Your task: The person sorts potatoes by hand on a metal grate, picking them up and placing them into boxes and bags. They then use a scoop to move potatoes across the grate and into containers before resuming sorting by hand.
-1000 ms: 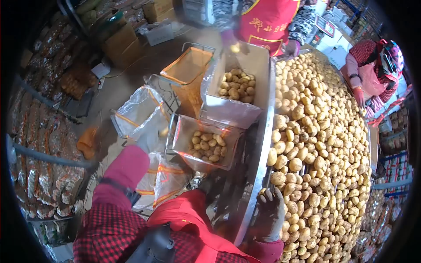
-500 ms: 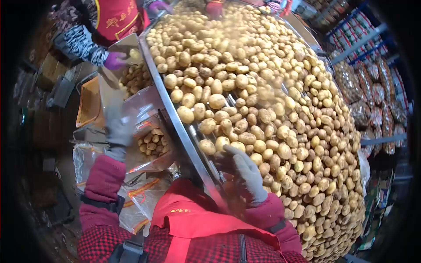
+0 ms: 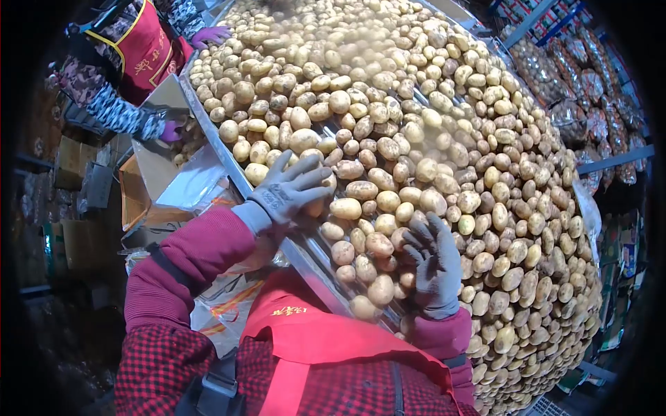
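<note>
A large heap of potatoes (image 3: pixel 513 208) covers a metal-edged table (image 3: pixel 218 145). My left hand (image 3: pixel 286 188), in a grey glove, lies spread over potatoes near the table's left edge, fingers apart. Part of a potato shows beside its palm. My right hand (image 3: pixel 436 263), also gloved in grey, rests against the potatoes nearer my body, its fingers stretched out. Between both hands lie several loose potatoes, with bits of the metal surface showing among them.
At the upper left a co-worker in a red apron (image 3: pixel 149 55) has one purple-gloved hand on the heap, the other at an open carton (image 3: pixel 149 170). Plastic bags (image 3: pixel 225 305) lie left of my apron. Bagged goods (image 3: pixel 596 104) fill a rack on the right.
My left hand has moved from above the boxes on the left onto the potatoes. My right hand has shifted right. The view has turned, and potatoes now lie on the strip near my body.
</note>
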Available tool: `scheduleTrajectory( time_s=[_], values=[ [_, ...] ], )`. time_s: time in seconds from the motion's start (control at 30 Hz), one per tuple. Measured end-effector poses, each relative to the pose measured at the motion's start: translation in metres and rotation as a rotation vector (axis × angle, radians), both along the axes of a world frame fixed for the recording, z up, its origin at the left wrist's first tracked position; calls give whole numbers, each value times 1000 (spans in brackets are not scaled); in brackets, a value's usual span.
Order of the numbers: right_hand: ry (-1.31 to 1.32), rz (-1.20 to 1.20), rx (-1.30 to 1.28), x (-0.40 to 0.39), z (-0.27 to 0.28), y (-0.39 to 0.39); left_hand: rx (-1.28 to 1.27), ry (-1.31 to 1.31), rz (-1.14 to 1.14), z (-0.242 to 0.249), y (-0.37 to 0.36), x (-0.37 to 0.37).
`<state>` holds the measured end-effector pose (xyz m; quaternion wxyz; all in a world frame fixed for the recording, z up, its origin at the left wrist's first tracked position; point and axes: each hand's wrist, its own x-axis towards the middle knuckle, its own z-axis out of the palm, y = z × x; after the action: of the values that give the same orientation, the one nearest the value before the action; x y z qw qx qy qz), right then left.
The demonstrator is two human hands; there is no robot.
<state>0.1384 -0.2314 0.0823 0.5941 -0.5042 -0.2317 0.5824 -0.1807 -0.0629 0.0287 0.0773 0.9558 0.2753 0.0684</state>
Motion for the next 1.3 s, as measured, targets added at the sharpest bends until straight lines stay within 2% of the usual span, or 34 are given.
scheduleTrajectory(
  time_s=[0.03, 0.1, 0.17, 0.23, 0.27, 0.33, 0.47, 0.53, 0.6, 0.63, 0.67, 0.73, 0.83, 0.93, 0.97, 1.03, 1.07, 1.13, 1.2, 1.23, 1.27, 1.3],
  values=[
    [-98, 6, 56, 4, -6, -2, -7, 10, -5, -7, 1, -2],
    [-78, -10, 11, 11, -8, -1, 99, 97, 38, 0, 1, 0],
    [-81, -6, 5, 15, -11, 1, 32, 67, 74, 11, 0, -2],
    [104, -55, -59, 19, -14, 2, 7, 62, 160, 15, 2, -5],
    [106, -54, -58, 20, -16, 2, 8, 63, 161, 14, 8, -10],
    [172, -56, -85, 23, -19, 2, 149, 66, 405, 12, 24, -19],
    [197, -49, -90, 26, -23, 2, 266, 11, 410, 29, 44, 4],
    [165, -36, -71, 25, -23, 1, 290, -97, 273, 40, 46, 41],
    [185, -51, -78, 22, -20, 3, 170, 104, 183, 39, 44, 79],
    [209, -73, -90, 22, -18, 2, 204, 204, 126, 3, 54, 86],
    [205, -71, -87, 24, -18, 1, 41, 167, 160, 5, 54, 98],
    [256, -78, -97, 25, -21, 2, -68, 232, 255, 11, 58, 110],
    [218, -73, -101, 23, -21, 1, -5, 394, 306, 14, 56, 130],
    [88, -32, -84, 24, -18, 0, 33, -91, 280, -15, 45, 98],
    [132, -59, -99, 24, -19, 1, -2, -249, 312, -10, 34, 84],
    [11, -68, -54, 21, -21, 1, -35, -495, 363, 6, 5, 32],
    [-7, -83, -46, 18, -19, 2, -34, -573, 407, 8, -16, -1],
    [-57, -39, 26, 26, -33, -1, -285, -706, 750, 11, -74, -72],
    [-193, 28, 85, 24, -31, -1, -282, -732, 1133, 12, -131, -136],
    [-121, -18, 87, 13, -24, 2, -248, -747, 1255, 4, -162, -165],
    [-338, -34, 57, 1, -18, 3, -214, -763, 1364, -10, -196, -197],
    [-184, -43, 60, 11, -22, 3, -258, -574, 1580, -30, -248, -234]
  ],
)
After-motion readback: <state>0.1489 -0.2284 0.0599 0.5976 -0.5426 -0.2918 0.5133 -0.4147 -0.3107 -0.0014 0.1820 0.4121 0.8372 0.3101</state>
